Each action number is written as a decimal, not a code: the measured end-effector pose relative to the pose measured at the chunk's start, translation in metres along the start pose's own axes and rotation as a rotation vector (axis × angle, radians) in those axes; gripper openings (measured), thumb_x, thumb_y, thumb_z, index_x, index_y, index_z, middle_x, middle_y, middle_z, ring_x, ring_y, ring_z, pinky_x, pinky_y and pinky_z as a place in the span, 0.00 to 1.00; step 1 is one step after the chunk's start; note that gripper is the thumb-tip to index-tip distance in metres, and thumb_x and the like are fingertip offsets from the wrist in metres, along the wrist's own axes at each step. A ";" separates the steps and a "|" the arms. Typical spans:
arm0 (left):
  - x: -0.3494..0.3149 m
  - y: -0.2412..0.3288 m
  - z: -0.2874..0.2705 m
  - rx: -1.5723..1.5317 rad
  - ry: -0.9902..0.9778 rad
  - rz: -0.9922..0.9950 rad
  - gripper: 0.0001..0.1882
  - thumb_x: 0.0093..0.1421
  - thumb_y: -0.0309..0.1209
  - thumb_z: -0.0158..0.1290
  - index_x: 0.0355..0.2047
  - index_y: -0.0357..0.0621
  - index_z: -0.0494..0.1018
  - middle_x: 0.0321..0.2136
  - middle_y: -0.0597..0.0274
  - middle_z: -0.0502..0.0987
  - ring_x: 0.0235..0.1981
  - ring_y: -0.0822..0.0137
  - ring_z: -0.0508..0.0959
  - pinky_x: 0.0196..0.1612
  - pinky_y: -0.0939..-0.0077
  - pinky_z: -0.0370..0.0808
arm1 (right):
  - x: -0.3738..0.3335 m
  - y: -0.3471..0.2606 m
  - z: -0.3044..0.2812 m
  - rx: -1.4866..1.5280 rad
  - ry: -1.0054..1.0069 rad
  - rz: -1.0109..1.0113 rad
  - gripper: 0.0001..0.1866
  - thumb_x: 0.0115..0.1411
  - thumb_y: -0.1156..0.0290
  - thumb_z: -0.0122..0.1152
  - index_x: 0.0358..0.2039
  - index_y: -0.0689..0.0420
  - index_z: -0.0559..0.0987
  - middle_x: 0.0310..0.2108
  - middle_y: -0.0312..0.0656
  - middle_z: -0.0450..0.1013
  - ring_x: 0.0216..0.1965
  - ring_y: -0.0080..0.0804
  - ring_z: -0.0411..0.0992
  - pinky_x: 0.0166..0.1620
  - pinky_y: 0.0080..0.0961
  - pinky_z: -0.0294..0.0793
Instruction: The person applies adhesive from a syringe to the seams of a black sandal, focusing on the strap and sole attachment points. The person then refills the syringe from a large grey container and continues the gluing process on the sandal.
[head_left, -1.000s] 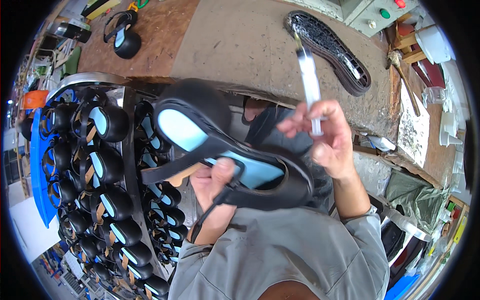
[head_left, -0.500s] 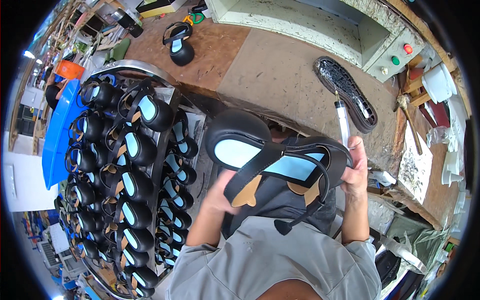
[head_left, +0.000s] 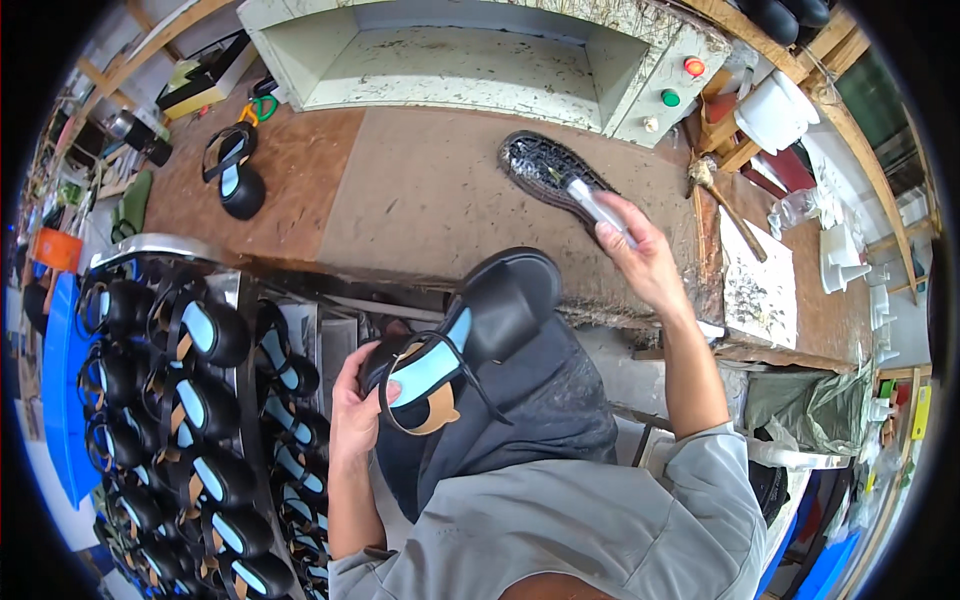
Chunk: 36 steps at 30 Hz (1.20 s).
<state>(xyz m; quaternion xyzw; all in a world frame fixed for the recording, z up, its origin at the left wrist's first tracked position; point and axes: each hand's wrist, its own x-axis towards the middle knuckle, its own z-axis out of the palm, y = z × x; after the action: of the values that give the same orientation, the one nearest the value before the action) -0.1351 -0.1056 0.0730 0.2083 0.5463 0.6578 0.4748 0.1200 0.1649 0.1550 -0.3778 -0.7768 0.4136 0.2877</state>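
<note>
From my remote seat: right grip point(head_left: 640, 252) closed, thumb and fingers around a syringe point(head_left: 597, 208). Its front end lies over a dark shoe sole point(head_left: 530, 160) on the table point(head_left: 420, 205); whether it touches, I cannot tell. Left grip point(head_left: 357, 412) clasps a black sandal point(head_left: 512, 305) by its near end, above the lap point(head_left: 560, 405), thumb over the blue insole point(head_left: 428, 372).

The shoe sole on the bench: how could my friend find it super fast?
Find the big pale open-fronted box along the back of the brown bench. Just in front of it lies the dark sole, with the syringe in the person's right hand slanting over it. Unlike the whole black shoe to its left, it has no straps.
</note>
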 end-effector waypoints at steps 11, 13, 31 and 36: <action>0.064 -0.001 -0.038 0.121 0.010 -0.155 0.38 0.38 0.25 0.67 0.52 0.39 0.66 0.41 0.64 0.74 0.43 0.72 0.73 0.49 0.80 0.67 | 0.036 0.003 -0.047 -0.805 -0.128 -0.006 0.20 0.55 0.67 0.59 0.48 0.58 0.74 0.36 0.54 0.75 0.35 0.43 0.75 0.40 0.32 0.72; 0.069 0.012 -0.046 0.200 -0.024 -0.126 0.39 0.37 0.24 0.68 0.52 0.39 0.66 0.42 0.64 0.73 0.43 0.72 0.73 0.49 0.81 0.67 | 0.032 -0.007 -0.051 -0.656 -0.119 0.039 0.19 0.57 0.67 0.58 0.48 0.60 0.74 0.36 0.47 0.76 0.32 0.32 0.74 0.36 0.24 0.71; 0.094 0.017 -0.051 0.390 -0.008 -0.126 0.42 0.38 0.31 0.68 0.53 0.33 0.62 0.41 0.59 0.73 0.42 0.70 0.75 0.48 0.79 0.70 | 0.035 0.024 0.016 0.023 -0.277 -0.024 0.12 0.51 0.68 0.61 0.31 0.66 0.80 0.23 0.48 0.77 0.21 0.32 0.76 0.27 0.21 0.73; 0.095 0.018 -0.051 0.429 -0.024 -0.107 0.42 0.38 0.33 0.69 0.53 0.34 0.62 0.40 0.59 0.74 0.41 0.70 0.75 0.48 0.78 0.70 | 0.037 0.026 0.019 0.013 -0.282 -0.063 0.11 0.52 0.70 0.60 0.31 0.66 0.80 0.22 0.47 0.76 0.19 0.31 0.75 0.24 0.20 0.72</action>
<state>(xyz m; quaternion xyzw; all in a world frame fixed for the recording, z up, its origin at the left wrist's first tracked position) -0.2263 -0.0503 0.0507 0.2829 0.6783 0.4980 0.4602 0.0942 0.1972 0.1278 -0.2893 -0.8184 0.4584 0.1909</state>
